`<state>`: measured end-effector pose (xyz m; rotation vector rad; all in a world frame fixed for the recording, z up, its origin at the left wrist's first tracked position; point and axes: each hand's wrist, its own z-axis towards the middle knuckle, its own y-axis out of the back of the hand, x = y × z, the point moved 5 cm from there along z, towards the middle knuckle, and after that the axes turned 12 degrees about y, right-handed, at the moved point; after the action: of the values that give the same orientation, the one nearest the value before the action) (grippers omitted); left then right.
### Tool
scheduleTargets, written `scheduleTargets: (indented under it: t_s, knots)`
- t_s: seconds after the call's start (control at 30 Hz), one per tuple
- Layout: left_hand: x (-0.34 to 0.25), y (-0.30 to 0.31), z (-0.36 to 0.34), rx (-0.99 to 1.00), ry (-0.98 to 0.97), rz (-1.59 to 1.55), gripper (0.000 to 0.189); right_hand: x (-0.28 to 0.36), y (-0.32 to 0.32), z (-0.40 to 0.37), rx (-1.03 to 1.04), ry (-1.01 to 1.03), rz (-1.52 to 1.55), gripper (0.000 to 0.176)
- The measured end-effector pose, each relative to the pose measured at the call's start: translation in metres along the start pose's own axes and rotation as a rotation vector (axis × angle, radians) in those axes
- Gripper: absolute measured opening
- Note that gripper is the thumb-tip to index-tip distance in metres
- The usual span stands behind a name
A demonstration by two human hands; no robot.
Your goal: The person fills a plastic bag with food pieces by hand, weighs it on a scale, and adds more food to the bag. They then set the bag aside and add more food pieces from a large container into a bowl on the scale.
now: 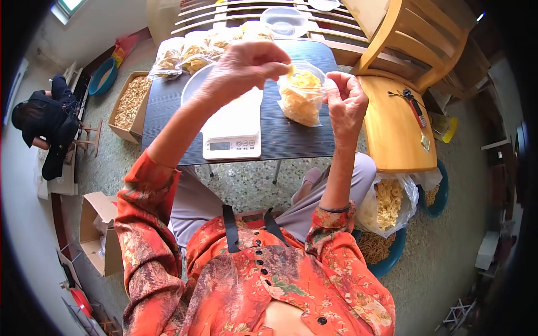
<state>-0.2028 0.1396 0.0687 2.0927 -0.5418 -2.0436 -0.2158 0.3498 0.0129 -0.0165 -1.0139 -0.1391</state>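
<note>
L hand (pixel 246 66), fingertips together at a chip (pixel 291 71), & R hand (pixel 348 103), fingertips clamped on rim of bag (pixel 301 105) beside scale (pixel 232 127), work best w/ mouth wide, rim crumb-free.

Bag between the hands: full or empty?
Full, or nearly so. Yellow pieces show through the clear bag from its base to near its mouth, where the right hand pinches its edge.

Home-like room, speckled floor, slatted wooden bench (pixel 347 35), wooden chair (pixel 399 120), small dark table (pixel 288 143), cardboard boxes (pixel 134 106)
</note>
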Motion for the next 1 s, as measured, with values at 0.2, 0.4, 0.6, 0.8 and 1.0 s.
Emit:
scheduleTargets:
  t_s: [0.2,0.4,0.6,0.8,1.0]
  knots:
    - [-0.016,-0.029,0.016,-0.220,-0.348,0.463,0.012,-0.003,0.003,0.001,-0.010,0.003,0.020,0.010]
    - [-0.005,-0.036,0.015,-0.165,-0.422,0.572,0.009,-0.006,0.008,0.002,-0.033,0.009,0.004,0.011]
    - [-0.015,-0.010,0.005,-0.183,-0.459,0.459,0.013,-0.006,0.007,0.001,-0.057,0.024,0.029,0.011]
    - [0.034,0.055,-0.004,-0.282,-0.190,0.633,0.008,-0.006,0.006,0.001,-0.038,0.034,-0.012,0.011]
    - [0.094,0.057,-0.011,-0.248,-0.023,0.947,0.008,-0.004,0.003,0.000,-0.034,0.044,-0.013,0.010]
